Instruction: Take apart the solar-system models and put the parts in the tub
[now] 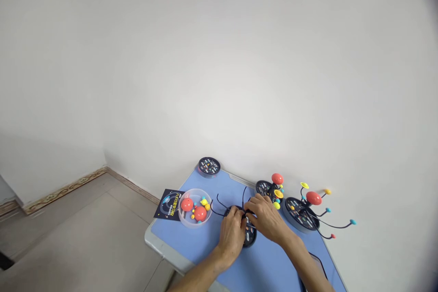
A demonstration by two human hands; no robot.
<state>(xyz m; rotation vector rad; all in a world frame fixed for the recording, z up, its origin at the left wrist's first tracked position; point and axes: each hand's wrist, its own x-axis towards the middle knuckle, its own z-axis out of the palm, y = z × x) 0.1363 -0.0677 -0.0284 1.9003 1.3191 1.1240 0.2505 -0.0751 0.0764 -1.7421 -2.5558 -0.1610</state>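
Head view, lower centre: left hand (231, 232) and right hand (267, 217) are pinching black stalks (243, 197), fingers (235, 214) nearly closed, over round base (251, 237); probably light, springy, best held low.

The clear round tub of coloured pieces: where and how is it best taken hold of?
Probably pinch the clear round tub at its rim from the near left: the wall stands up there, while a curved black rod reaches close on its right.

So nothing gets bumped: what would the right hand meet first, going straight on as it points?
Probably the left hand, close ahead; depth is unclear, so a black stem may come first.
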